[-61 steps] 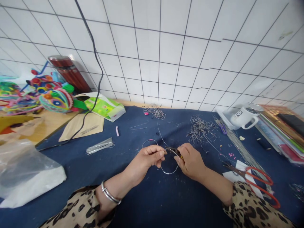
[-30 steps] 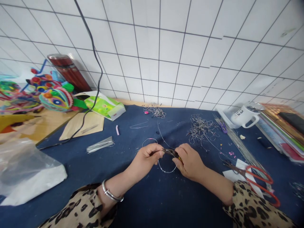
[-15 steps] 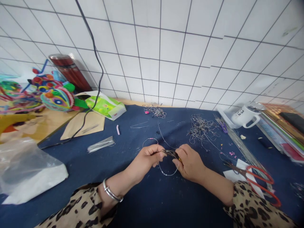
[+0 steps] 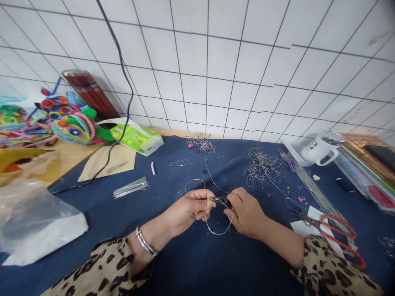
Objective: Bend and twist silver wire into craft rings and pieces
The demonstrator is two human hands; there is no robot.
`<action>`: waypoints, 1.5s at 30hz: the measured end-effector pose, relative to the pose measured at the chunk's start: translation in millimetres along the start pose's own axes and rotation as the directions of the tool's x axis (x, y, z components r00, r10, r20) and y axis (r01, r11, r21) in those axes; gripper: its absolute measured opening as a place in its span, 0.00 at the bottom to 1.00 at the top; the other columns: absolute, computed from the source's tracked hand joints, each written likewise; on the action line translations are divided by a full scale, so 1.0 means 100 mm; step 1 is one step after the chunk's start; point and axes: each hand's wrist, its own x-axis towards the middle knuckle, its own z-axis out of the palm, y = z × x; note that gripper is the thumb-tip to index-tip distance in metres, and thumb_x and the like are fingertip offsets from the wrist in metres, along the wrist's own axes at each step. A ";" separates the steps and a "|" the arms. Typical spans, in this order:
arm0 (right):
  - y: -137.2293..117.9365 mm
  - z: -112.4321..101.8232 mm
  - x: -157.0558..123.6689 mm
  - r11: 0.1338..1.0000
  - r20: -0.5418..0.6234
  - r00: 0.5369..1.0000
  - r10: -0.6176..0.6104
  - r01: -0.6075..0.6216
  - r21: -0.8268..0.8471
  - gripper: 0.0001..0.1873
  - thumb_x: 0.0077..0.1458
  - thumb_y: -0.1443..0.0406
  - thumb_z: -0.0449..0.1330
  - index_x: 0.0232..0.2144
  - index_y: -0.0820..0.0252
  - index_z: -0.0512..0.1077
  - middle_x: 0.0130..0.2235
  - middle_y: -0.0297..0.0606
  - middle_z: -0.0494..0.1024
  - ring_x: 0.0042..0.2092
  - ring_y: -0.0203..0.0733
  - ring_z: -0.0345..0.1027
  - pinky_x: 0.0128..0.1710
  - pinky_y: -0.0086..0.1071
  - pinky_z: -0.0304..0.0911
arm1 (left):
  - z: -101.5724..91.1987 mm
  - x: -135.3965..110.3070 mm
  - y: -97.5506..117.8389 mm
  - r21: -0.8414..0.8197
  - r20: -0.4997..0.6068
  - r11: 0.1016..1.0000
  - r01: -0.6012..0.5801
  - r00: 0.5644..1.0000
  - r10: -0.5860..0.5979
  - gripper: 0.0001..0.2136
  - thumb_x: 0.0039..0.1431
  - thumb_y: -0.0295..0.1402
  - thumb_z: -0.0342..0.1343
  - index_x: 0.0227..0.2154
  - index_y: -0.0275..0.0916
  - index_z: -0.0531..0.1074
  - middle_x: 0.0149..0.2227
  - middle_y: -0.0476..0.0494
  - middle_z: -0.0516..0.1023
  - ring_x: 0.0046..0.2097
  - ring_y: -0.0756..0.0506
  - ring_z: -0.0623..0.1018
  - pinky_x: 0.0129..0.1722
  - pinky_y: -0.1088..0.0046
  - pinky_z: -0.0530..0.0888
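My left hand [image 4: 193,209] pinches a thin silvery wire [image 4: 219,234] between thumb and fingers. The wire bends in a loop below the hands, with small light beads on it, and a smaller arc with pink beads [image 4: 196,179] rises behind my left fingers. My right hand [image 4: 248,211] is closed around pliers [image 4: 221,200]; a bit of yellow handle shows under the thumb. The dark jaws point left and meet the wire at my left fingertips. Whether the jaws are fully closed is too small to tell.
Tangled wire [image 4: 262,166] lies behind my right hand. Red-handled scissors [image 4: 335,230] rest on white paper at right, near pink beads [image 4: 302,200] and a white mug [image 4: 322,150]. Cut wires [image 4: 131,188] and a plastic bag [image 4: 46,226] are on the left. A black cable [image 4: 121,61] hangs at back left.
My left hand has turned slightly at the wire, its fingers curling more. The wire loop below has swung a little lower. My right hand and the pliers stay nearly in place.
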 end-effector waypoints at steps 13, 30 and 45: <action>0.00 0.01 -0.01 0.999 0.046 0.999 -0.005 0.006 -0.039 0.11 0.57 0.60 0.47 0.35 0.64 0.62 0.33 0.42 0.63 0.35 0.43 0.56 0.33 0.37 0.58 | -0.03 0.03 -0.01 -0.017 0.024 1.000 0.023 0.999 -0.022 0.02 0.52 0.26 0.56 0.27 0.33 0.71 0.18 0.52 0.65 0.17 0.57 0.57 0.25 0.75 0.62; -0.03 0.00 0.00 0.999 0.108 0.993 0.039 -0.037 -0.028 0.09 0.57 0.62 0.46 0.33 0.62 0.61 0.33 0.41 0.63 0.35 0.42 0.56 0.33 0.35 0.57 | -0.02 0.03 -0.01 -0.018 0.011 0.999 0.027 1.000 -0.027 0.03 0.52 0.27 0.57 0.27 0.32 0.71 0.18 0.52 0.66 0.17 0.57 0.57 0.25 0.75 0.62; 0.03 0.00 0.01 0.998 -0.011 1.000 0.019 -0.020 -0.061 0.12 0.57 0.60 0.49 0.38 0.64 0.62 0.36 0.44 0.65 0.37 0.44 0.57 0.37 0.40 0.58 | 0.02 0.01 0.01 -0.083 0.031 0.996 -0.014 0.999 0.017 0.03 0.55 0.26 0.53 0.28 0.33 0.70 0.17 0.54 0.62 0.18 0.57 0.57 0.24 0.76 0.60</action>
